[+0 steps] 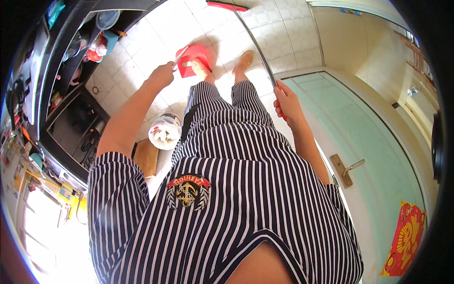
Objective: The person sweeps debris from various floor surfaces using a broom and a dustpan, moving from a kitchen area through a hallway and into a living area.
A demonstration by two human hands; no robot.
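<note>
My left hand (162,75) is closed around the pale handle of a red plastic dustpan (188,53), which is low over or on the tiled floor beside my foot. Whether the pan touches the floor is hard to tell. In my right hand (290,103) is the red grip of a long-handled floor sweeper (256,42) with a grey metal pole. Its red head (227,5) lies far out on the tiles at the top edge, and I cannot tell if it is a broom or a squeegee. My sandalled feet (244,60) stand between the two tools.
A lined waste bin (164,135) with refuse stands by my left leg, near a wooden board (147,158). Dark open cabinets (76,124) with kitchen goods run along the left. To the right is a glazed door (354,117) with a lever handle (349,168).
</note>
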